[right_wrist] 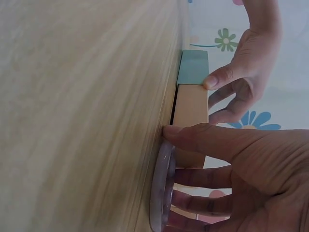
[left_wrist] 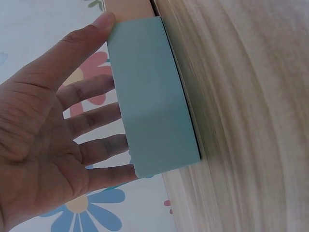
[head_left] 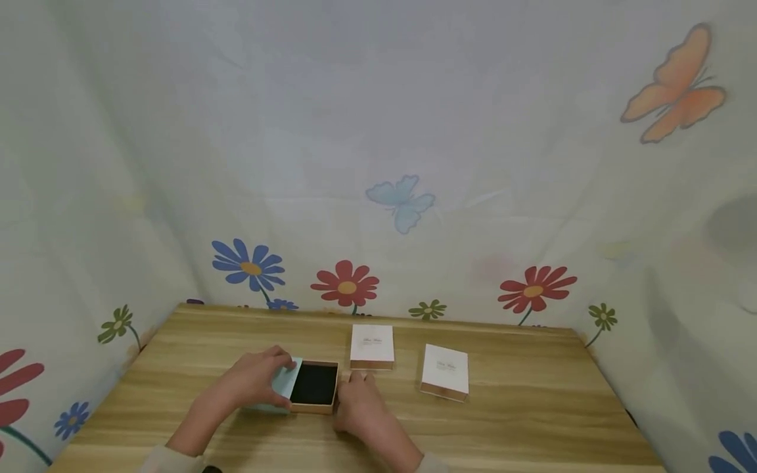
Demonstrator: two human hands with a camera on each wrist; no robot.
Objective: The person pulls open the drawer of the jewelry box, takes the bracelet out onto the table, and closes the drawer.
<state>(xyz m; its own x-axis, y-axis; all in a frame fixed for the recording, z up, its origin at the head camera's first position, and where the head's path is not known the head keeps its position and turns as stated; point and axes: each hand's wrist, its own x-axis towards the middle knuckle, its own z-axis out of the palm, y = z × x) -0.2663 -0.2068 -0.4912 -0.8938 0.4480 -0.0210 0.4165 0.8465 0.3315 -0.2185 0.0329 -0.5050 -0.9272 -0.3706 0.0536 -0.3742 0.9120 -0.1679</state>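
My left hand (head_left: 255, 381) grips a pale blue box sleeve (left_wrist: 152, 96), thumb on the near edge and fingers along the far edge. From the sleeve's right end a tan box tray (head_left: 312, 408) sticks out, showing a black insert (head_left: 315, 383) inside. My right hand (head_left: 363, 404) is at the tray's right end. In the right wrist view its thumb and fingers pinch a pale lilac, translucent bangle (right_wrist: 161, 188) standing on edge at the table surface, beside the tray. The head view hides the bangle behind the hand.
Two white-topped boxes with tan sides lie on the wooden table (head_left: 532, 407): one box (head_left: 372, 343) behind my right hand, another box (head_left: 445, 369) farther right. A flower-and-butterfly printed cloth (head_left: 296, 164) stands round the back and sides.
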